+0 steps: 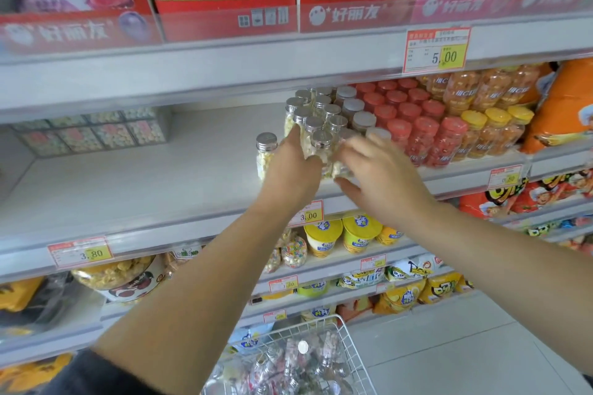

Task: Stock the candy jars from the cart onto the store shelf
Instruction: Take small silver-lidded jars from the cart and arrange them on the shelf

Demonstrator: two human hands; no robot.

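Observation:
Several clear candy jars with silver caps (pixel 321 125) stand in a tight cluster on the middle white shelf (pixel 160 176). One more silver-capped jar (pixel 266 154) stands alone just left of the cluster. My left hand (pixel 296 167) presses its straight fingers against the cluster's left side. My right hand (pixel 382 179), slightly blurred, curls fingers and thumb round a front jar (pixel 338 168) at the cluster's near right corner. At the bottom, the white wire cart (pixel 349 343) holds several more jars (pixel 298 362) lying in a heap.
Red-capped jars (pixel 404 112) and yellow-capped jars (pixel 494 131) stand right of the cluster. Clear candy boxes (pixel 96 131) sit at the shelf's back left, with bare shelf between. Snack bags fill the shelf above; cups and packets fill the shelves below.

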